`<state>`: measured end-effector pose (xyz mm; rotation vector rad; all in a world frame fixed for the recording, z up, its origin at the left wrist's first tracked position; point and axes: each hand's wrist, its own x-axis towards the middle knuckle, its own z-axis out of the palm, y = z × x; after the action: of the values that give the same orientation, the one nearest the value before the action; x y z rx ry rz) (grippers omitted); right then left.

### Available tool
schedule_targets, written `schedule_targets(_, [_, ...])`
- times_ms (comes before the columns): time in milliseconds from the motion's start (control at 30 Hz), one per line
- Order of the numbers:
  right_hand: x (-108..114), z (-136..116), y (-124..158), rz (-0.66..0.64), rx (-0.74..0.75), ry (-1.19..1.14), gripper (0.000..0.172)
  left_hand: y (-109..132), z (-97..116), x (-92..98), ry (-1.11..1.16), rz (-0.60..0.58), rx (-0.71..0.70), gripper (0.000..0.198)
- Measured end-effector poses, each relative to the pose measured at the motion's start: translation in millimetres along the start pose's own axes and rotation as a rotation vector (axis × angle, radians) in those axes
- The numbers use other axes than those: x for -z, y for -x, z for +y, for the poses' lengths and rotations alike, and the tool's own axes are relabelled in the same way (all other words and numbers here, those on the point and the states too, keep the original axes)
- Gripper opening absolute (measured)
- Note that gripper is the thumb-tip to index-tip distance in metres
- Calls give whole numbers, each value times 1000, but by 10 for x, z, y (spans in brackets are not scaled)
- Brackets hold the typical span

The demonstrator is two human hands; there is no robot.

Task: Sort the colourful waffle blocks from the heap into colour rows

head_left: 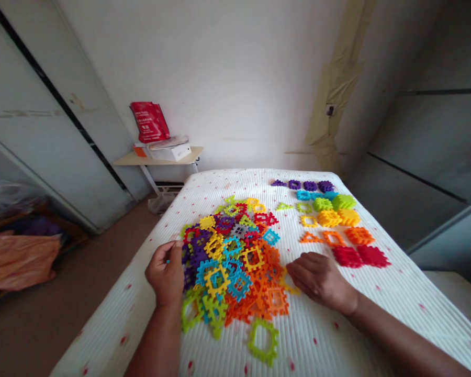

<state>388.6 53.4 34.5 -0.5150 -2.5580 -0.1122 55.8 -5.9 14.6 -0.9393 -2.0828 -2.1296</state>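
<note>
the right hand (322, 277) is at the right edge of the pile (238, 283), fingers bunched over a yellow frame (291, 283) that lies on the bed (357, 340). its grip is nearly closed, but i cannot tell whether it pinches the frame. the left hand (165, 275) is at the pile's left edge, thumb against curled fingers; whether it holds anything, i cannot tell. to lift the frame well, it seems best to pinch one side between thumb and forefinger and raise it straight up, since its teeth could snag on the orange pieces (277, 302) nearby. a low swing to the right could knock the red stacks (347, 256), so height should help.
</note>
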Motion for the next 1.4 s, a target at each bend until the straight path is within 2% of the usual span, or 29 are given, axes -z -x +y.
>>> schedule_targets(100, [-201,-66,-58,15,52,-14,16,-45,-4,18,20,37,50,19])
schedule_targets(233, [-338,-74,-48,29,54,-15,17,-112,-49,47,74,106,124,20])
schedule_targets(433, [-373,35,77,73,-52,-4,16,-229,-237,112,160,244,240,23])
schedule_targets(600, [-345,109,109,116,-184,-88,18,-272,-328,134,218,307,300,28])
schedule_targets(1000, [-387,126,102,130,-248,-121,20,-269,-403,103,241,254,280,24])
schedule_targets(1400, [-406,103,78,34,-283,-115,23,-188,-314,25,220,256,293,23])
